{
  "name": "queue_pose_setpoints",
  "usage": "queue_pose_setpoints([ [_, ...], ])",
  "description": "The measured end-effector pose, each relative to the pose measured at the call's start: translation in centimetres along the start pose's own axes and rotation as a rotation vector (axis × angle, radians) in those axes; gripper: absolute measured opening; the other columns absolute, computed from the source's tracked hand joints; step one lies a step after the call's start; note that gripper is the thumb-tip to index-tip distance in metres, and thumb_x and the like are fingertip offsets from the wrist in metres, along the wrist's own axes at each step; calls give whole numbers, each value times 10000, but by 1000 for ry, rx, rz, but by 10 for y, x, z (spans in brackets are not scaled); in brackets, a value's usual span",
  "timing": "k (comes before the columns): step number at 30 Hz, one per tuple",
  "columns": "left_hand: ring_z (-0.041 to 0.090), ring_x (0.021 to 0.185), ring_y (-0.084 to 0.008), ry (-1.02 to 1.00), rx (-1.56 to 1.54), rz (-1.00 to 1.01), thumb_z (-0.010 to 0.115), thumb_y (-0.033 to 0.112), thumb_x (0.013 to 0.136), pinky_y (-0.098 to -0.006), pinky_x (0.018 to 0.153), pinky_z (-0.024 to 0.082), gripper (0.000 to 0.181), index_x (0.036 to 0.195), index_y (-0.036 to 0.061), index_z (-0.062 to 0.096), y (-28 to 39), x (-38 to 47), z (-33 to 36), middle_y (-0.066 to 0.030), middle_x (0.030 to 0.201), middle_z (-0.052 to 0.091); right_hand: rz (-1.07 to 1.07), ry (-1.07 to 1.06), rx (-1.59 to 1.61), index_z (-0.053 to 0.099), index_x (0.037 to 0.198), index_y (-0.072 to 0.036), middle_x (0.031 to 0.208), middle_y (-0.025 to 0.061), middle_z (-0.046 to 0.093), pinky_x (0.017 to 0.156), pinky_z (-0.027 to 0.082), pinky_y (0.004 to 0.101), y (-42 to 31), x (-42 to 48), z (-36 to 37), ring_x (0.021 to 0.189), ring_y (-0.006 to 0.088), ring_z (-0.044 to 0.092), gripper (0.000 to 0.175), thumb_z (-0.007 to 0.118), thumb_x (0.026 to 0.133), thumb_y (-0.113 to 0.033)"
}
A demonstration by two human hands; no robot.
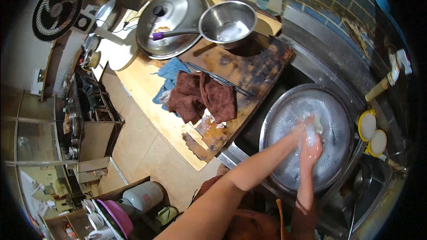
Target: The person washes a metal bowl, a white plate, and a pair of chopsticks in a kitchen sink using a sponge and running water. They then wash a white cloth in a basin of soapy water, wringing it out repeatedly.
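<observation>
A wide steel basin (273, 125) of cloudy, foamy water sits in the sink before me. Both hands are together over its middle, wet with suds. My right hand (313, 150) is closed around a whitish, wet item (311, 134), too blurred and foam-covered to name. Reaching in from the left, my left hand (303, 129) touches or lies right beside that item; its fingers are partly hidden by foam and water, so its grip is unclear.
Left of the basin, a worn wooden board (253, 70) carries a brown cloth (200, 95), blue cloth (170, 73), chopsticks (220, 80), steel bowl (228, 23) and large pan lid (180, 10). Yellow-rimmed round scrubbers (367, 126) and a pipe (378, 88) are at right.
</observation>
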State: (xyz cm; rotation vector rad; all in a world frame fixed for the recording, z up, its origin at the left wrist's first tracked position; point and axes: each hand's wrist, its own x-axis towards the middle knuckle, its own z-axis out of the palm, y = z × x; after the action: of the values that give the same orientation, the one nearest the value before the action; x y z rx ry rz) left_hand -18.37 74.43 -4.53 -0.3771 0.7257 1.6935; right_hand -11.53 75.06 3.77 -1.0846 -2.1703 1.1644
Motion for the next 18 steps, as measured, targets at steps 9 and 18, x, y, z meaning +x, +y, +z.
queue_pose_setpoints([
  [9, 555, 786, -340, 329, 945, 317, 483, 474, 763, -382, 711, 426, 635, 1058, -81, 396, -39, -10, 11, -249, 812, 547, 184, 73, -87, 541, 922, 16, 872, 194, 539, 713, 394, 374, 109, 45, -28, 777, 303, 515, 289, 566, 747, -213],
  [18, 499, 927, -371, 291, 1636, 257, 521, 110, 698, -425, 776, 412, 780, 1317, 161, 50, 0, -31, 8, -271, 1070, 442, -371, -352, -863, 368, 1198, -26, 1279, 171, 273, 984, 196, 395, 112, 38, 2, 1190, 323, 240, 531, 549, 705, -110],
])
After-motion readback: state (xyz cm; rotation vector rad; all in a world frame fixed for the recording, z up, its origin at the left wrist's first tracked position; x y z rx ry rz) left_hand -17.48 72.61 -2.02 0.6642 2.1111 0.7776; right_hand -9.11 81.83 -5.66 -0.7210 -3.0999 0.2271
